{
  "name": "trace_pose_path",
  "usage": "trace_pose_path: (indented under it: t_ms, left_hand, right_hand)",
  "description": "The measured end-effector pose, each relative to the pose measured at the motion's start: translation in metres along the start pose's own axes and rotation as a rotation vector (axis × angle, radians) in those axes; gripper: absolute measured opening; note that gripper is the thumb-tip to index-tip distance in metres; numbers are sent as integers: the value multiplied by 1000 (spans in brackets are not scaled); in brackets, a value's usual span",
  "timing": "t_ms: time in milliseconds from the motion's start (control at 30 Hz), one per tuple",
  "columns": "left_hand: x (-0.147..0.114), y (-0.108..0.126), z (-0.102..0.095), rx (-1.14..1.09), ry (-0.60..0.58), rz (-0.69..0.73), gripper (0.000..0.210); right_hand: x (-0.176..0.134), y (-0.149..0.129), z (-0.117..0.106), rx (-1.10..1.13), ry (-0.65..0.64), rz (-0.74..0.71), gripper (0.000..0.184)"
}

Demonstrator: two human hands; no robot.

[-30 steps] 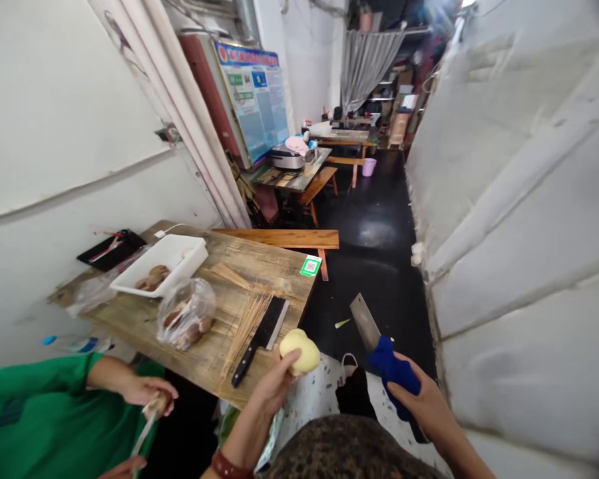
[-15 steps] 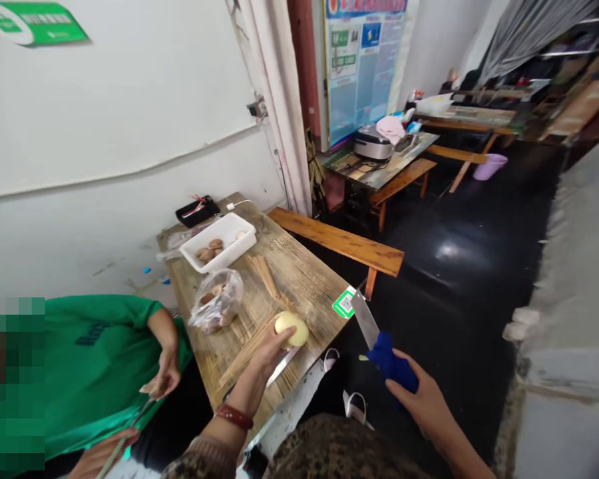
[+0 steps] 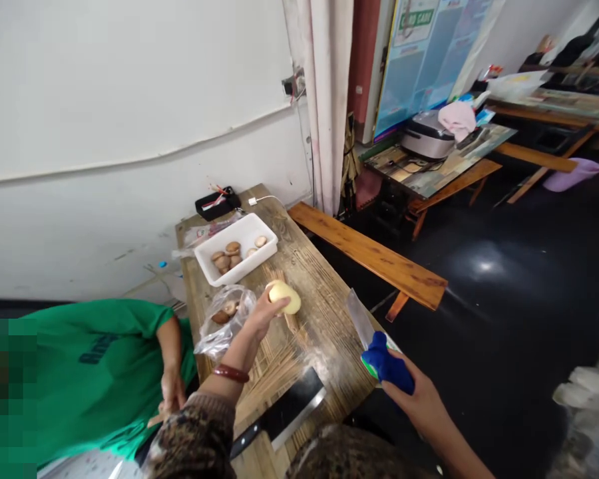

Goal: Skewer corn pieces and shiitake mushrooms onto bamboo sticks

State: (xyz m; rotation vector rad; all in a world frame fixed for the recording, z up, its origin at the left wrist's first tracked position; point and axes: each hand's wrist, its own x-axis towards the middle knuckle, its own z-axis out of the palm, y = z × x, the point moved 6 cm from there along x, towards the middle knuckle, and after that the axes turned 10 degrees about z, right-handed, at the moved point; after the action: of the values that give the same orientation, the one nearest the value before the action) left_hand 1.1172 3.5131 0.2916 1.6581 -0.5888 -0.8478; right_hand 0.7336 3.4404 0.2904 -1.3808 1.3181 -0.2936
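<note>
My left hand (image 3: 262,315) is closed around a peeled, pale yellow potato (image 3: 290,297) above the wooden table (image 3: 329,319). In my right hand (image 3: 416,392) is a knife (image 3: 360,320), its blade pointing up and away, with a blue cloth (image 3: 388,364) bunched around the handle. Knife and potato are apart. A broad cleaver (image 3: 295,407) with a black handle lies below my left forearm. Thin wooden skewers (image 3: 272,369) spread over the tabletop. Beside my left wrist sits a clear plastic bag (image 3: 242,303) with mushrooms inside.
A white tub (image 3: 248,267) of mushrooms and a black box (image 3: 218,205) stand at the table's far end. Left sits a person in a green shirt (image 3: 104,372), hands low. A wooden bench (image 3: 369,253) runs along the right side; behind it, another table carries a rice cooker (image 3: 426,136).
My view has swung left and closer over the table, bringing the whole cleaver into sight. My left hand carries the potato farther over the table; the knife stays in my right hand.
</note>
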Motion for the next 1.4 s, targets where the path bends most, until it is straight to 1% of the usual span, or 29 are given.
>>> trace_pose_path:
  t_ms: [33, 100, 167, 233, 267, 300, 400, 433, 533, 600, 700, 767, 867, 967, 1067, 1233, 1300, 1400]
  left_hand:
    - [12, 0, -4, 66, 0, 12, 75]
    - [28, -7, -6, 274, -13, 36, 73]
    - [32, -21, -5, 477, -25, 41, 72]
    - [27, -38, -3, 569, -45, 24, 73]
    - [21, -46, -1, 611, -83, 23, 73]
    - [14, -52, 1, 686, -146, 35, 71]
    - [-7, -62, 7, 1011, -381, 91, 64]
    - [-12, -63, 8, 1104, -438, 100, 63]
    - [-16, -58, 13, 1243, -506, 105, 61]
    - [-9, -55, 23, 1298, -524, 126, 58]
    - [10, -56, 44, 1380, -538, 167, 58]
    - [24, -60, 57, 1421, -544, 183, 63]
    - [43, -72, 67, 1447, -559, 187, 69]
    - [52, -83, 68, 1453, -600, 201, 69]
    - [52, -91, 62, 1438, -621, 259, 69]
    - [42, -102, 52, 1354, -567, 385, 80]
    - [38, -105, 52, 1327, -558, 416, 79]
    - [33, -106, 53, 1303, -549, 444, 72]
  right_hand:
    - [7, -6, 5, -10, -7, 4, 57]
    - [21, -16, 15, -39, -31, 10, 57]
    - [34, -24, 25, -66, -63, 13, 56]
    - [45, -30, 34, -89, -100, 7, 55]
    - [50, -33, 39, -101, -117, -2, 54]
    - [54, -35, 43, -115, -133, -11, 54]
    - [63, -36, 49, -162, -161, -21, 54]
    - [64, -35, 50, -175, -167, -24, 53]
    - [67, -31, 49, -215, -173, -63, 51]
    - [69, -29, 48, -262, -166, -117, 51]
    - [74, -28, 50, -353, -142, -206, 51]
    - [80, -30, 56, -409, -132, -267, 51]
    - [89, -33, 69, -481, -132, -348, 53]
    - [96, -32, 84, -540, -140, -391, 57]
    - [102, -24, 97, -619, -140, -375, 61]
    - [108, -2, 116, -831, -137, -340, 73]
    - [109, 8, 123, -879, -148, -312, 75]
    - [109, 24, 135, -857, -182, -243, 76]
